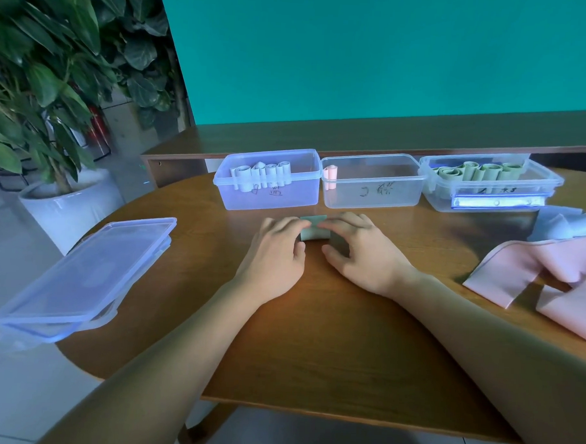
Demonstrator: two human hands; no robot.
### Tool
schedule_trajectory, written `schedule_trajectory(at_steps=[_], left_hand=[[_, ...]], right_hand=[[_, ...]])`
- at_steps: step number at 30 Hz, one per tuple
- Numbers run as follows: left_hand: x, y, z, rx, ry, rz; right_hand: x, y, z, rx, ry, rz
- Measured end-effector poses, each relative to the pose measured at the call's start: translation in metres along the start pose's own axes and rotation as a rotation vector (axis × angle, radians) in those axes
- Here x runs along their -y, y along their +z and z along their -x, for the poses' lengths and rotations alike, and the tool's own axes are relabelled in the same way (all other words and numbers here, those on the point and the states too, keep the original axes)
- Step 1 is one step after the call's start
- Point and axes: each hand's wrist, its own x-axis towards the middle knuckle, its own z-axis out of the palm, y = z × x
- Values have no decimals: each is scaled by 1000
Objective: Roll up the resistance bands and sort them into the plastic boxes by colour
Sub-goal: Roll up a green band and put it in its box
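Observation:
A grey-green rolled band (314,230) lies on the wooden table (313,340) in front of the boxes. My left hand (277,251) and my right hand (361,251) both grip it, fingers curled over its ends. Behind stand three clear plastic boxes: the left box (269,197) holds several pale blue rolls, the middle box (373,195) has one pink roll (330,174) at its left wall, and the right box (491,193) holds several green rolls.
Unrolled pink bands (544,279) lie at the right edge with a pale blue band (566,225) behind them. Stacked clear lids (87,276) sit on the table's left edge. A potted plant (49,77) stands on the floor to the left.

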Motion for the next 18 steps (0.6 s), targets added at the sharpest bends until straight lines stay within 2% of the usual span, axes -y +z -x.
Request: schedule_trajectory(at_steps=[10,18], left_hand=[[4,6,-11,3,27,-72],[6,7,-23,79,-34,-79]], right_hand=[[-7,3,-17,44,42,55],[-11,5,-23,-25,33,-28]])
